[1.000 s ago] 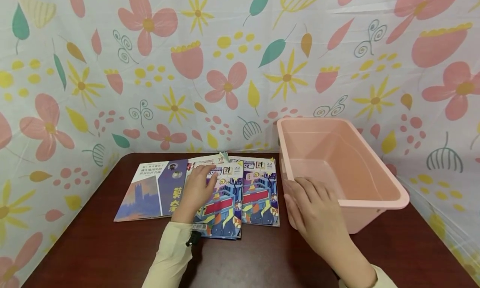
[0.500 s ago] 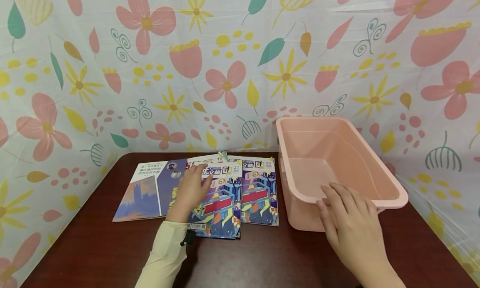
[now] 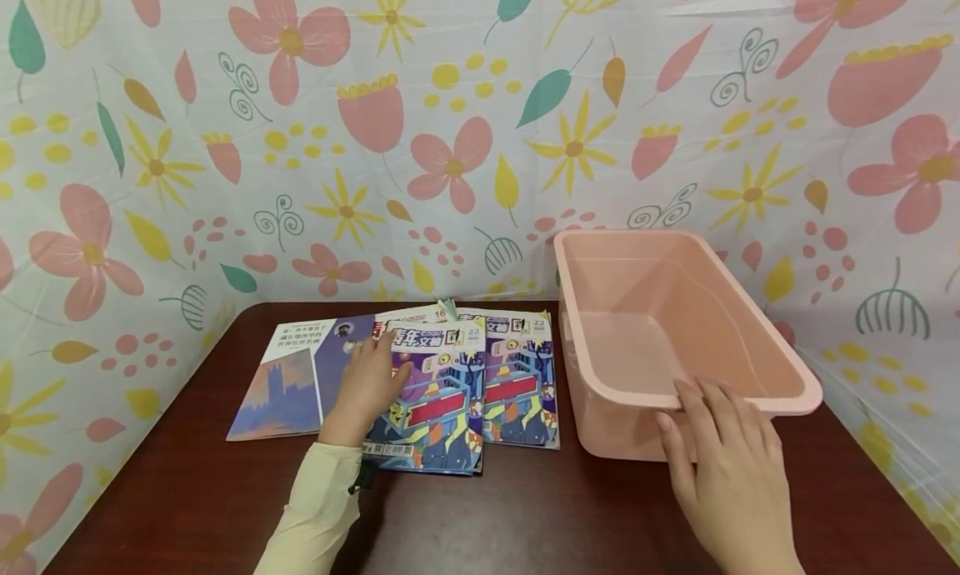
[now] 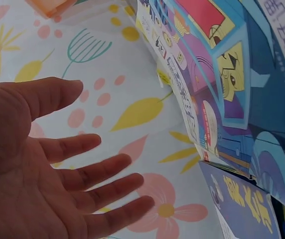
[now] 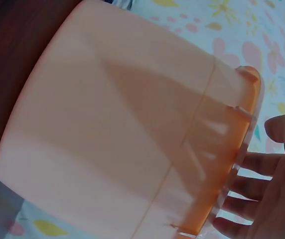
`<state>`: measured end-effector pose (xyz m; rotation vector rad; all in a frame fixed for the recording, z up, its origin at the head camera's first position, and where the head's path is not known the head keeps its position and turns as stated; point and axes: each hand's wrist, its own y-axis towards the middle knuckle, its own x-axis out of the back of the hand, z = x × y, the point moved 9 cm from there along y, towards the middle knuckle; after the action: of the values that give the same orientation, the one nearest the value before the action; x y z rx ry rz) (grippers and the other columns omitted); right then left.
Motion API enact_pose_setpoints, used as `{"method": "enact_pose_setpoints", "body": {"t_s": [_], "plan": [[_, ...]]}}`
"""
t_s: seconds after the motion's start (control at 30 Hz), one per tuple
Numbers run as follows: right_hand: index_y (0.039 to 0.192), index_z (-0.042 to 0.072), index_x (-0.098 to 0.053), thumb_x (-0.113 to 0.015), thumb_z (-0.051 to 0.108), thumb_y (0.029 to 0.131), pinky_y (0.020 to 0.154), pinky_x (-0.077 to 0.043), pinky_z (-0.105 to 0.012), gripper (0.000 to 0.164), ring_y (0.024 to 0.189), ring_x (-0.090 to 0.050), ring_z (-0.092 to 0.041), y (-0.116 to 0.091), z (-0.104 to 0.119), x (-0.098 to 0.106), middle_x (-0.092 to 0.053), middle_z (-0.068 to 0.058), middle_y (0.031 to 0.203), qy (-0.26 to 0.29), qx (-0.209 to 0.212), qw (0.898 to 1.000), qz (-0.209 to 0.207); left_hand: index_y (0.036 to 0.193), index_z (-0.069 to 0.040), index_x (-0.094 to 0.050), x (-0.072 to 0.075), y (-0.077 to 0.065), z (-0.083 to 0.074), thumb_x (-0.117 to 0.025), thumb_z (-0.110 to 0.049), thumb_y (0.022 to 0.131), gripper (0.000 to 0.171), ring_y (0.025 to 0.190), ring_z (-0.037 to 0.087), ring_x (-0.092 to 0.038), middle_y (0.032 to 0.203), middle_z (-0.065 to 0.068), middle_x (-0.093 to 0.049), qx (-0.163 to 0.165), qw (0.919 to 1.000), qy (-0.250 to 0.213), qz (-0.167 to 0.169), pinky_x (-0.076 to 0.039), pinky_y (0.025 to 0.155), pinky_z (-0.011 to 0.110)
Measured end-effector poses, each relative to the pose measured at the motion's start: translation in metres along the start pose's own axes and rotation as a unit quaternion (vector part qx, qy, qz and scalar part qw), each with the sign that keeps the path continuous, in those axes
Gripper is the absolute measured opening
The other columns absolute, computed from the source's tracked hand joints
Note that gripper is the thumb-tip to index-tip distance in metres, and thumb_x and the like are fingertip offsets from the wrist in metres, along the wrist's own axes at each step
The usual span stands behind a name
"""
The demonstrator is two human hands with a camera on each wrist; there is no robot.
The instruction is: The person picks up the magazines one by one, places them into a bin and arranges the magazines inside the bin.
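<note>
My left hand (image 3: 365,387) is over the left part of a colourful magazine (image 3: 435,408) in the head view, its fingers spread and relaxed. In the left wrist view the left palm (image 4: 38,174) faces the camera and holds nothing, with the magazine's cover (image 4: 222,74) beside it. A second copy (image 3: 521,387) lies partly under the first. My right hand (image 3: 731,467) is at the front rim of a pink plastic bin (image 3: 637,429), fingertips reaching over the edge. The right wrist view shows its extended fingers (image 5: 249,186) right at the rim, with the thumb apart from it.
To the left lies a purple and white book (image 3: 281,383) with a castle-like picture. Another magazine (image 3: 420,315) pokes out behind the copies. Everything stands on a dark wooden table (image 3: 517,517), with a flower-patterned cloth (image 3: 450,83) hanging behind.
My right hand has moved from the bin's front left corner rightward along the front rim. My left hand has drifted slightly left, uncovering more of the top magazine's title.
</note>
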<state>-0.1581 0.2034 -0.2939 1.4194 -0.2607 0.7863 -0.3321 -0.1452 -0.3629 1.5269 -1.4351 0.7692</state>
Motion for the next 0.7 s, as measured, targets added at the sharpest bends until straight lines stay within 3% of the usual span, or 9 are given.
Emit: {"method": "enact_pose_setpoints", "body": {"t_s": [0.2, 0.37, 0.7], "plan": [[0.131, -0.001, -0.053, -0.035, 0.05, 0.102, 0.11, -0.018, -0.059, 0.062, 0.127, -0.038, -0.046, -0.005, -0.007, -0.006, -0.05, -0.026, 0.13, -0.002, -0.038, 0.999, 0.025, 0.139, 0.009, -0.039, -0.013, -0.008, 0.009, -0.067, -0.026, 0.09, 0.066, 0.121, 0.05, -0.041, 0.129, 0.035, -0.044, 0.037, 0.9985, 0.003, 0.04, -0.039, 0.096, 0.062], [0.132, -0.002, -0.051, -0.038, 0.049, 0.101, 0.112, -0.014, -0.059, 0.061, 0.131, -0.035, -0.045, -0.007, -0.009, -0.009, -0.048, -0.027, 0.133, -0.001, -0.042, 0.999, 0.032, 0.138, 0.011, -0.038, -0.027, -0.014, 0.018, -0.07, -0.025, 0.088, 0.069, 0.121, 0.05, -0.039, 0.129, 0.036, -0.042, 0.065, 0.9956, -0.002, 0.068, -0.039, 0.095, 0.064], [0.134, -0.001, -0.051, -0.041, 0.048, 0.101, 0.114, -0.011, -0.055, 0.059, 0.135, -0.032, -0.043, -0.007, -0.012, -0.012, -0.047, -0.026, 0.134, 0.0, -0.043, 0.998, 0.042, 0.135, 0.013, -0.04, -0.036, -0.018, 0.029, -0.078, -0.022, 0.08, 0.076, 0.114, 0.052, -0.045, 0.125, 0.039, -0.043, 0.083, 0.9934, 0.011, 0.078, -0.043, 0.089, 0.065]]}}
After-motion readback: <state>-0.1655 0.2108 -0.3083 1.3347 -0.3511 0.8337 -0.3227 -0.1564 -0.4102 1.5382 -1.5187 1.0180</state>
